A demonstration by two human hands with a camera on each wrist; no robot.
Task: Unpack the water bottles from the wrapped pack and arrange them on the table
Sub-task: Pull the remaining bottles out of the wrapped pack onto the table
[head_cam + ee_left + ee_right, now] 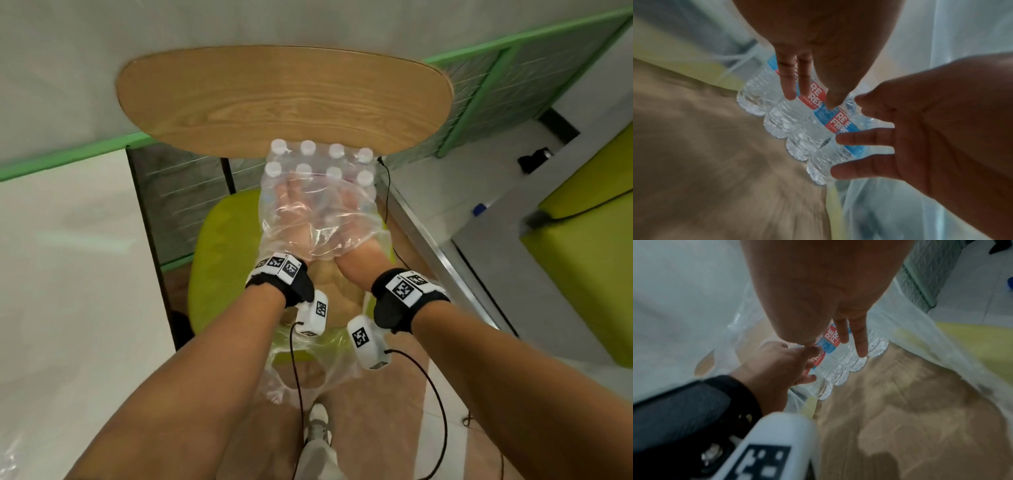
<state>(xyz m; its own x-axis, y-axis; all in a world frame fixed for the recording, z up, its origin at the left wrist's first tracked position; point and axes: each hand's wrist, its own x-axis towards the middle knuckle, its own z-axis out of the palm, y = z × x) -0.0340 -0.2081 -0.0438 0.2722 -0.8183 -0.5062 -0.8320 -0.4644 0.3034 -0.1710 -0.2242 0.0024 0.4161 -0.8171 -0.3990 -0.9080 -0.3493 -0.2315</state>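
A pack of clear water bottles (317, 161) with white caps stands on a cardboard tray (334, 294) on a green chair seat (219, 260), still sheathed in loose clear plastic wrap (342, 236). Both my hands reach inside the torn wrap. My left hand (291, 198) lays straight fingers on the red and blue labels of the near row of bottles (793, 123). My right hand (346, 212) does the same beside it, fingers spread (859, 138). In the right wrist view my right hand (840, 334) touches the bottles (838, 368), and my left hand (789, 363) sits at their left end.
An oval wooden table (284, 99) stands just beyond the pack, its top bare. Crumpled wrap (301, 377) hangs off the chair toward me. A green-framed partition (479, 113) is to the right and another green seat (589, 274) at far right. Cables trail from my wrists.
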